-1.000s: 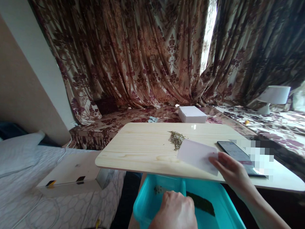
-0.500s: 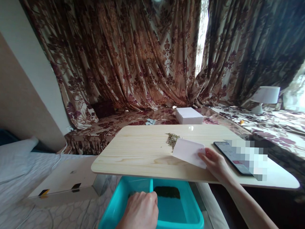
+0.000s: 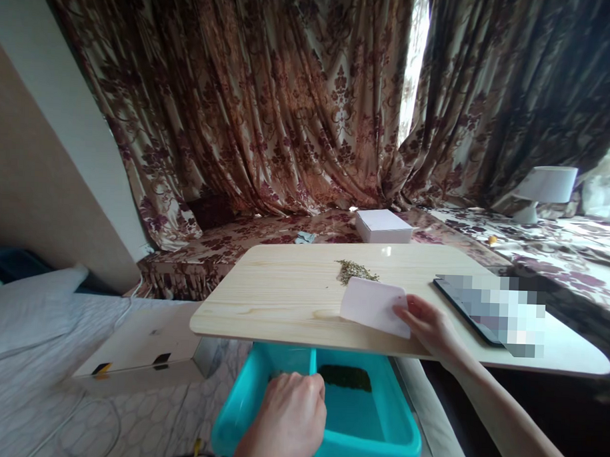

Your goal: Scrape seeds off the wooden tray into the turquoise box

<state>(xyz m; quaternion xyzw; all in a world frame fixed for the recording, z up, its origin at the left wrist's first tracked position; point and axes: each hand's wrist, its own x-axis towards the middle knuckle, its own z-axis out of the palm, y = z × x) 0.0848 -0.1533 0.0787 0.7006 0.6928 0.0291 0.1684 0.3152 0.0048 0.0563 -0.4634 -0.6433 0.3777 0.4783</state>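
My right hand (image 3: 429, 324) pinches the right edge of a white card (image 3: 375, 306), tilted low over the wooden tabletop (image 3: 273, 287). Just behind the card lies a loose heap of small dried greenish-brown bits (image 3: 356, 271), part of it covered by the card. My left hand (image 3: 291, 415) is closed, back of the hand up, over a turquoise bin (image 3: 367, 450) below the table's front edge. Its fingertips are hidden, so what they hold, if anything, cannot be seen. A divider splits the bin, and dark green-brown material (image 3: 346, 377) lies in the right compartment.
A phone or tablet (image 3: 462, 307), partly blurred out, lies on the tabletop's right side. Beyond the table stand a white box (image 3: 384, 226) and a lamp (image 3: 546, 187). Another white box (image 3: 141, 343) rests on the bed at left.
The card has shifted slightly left relative to the tabletop, and more of the heap shows along its far edge. My left hand stays closed over the bin. The whole view has shifted slightly.
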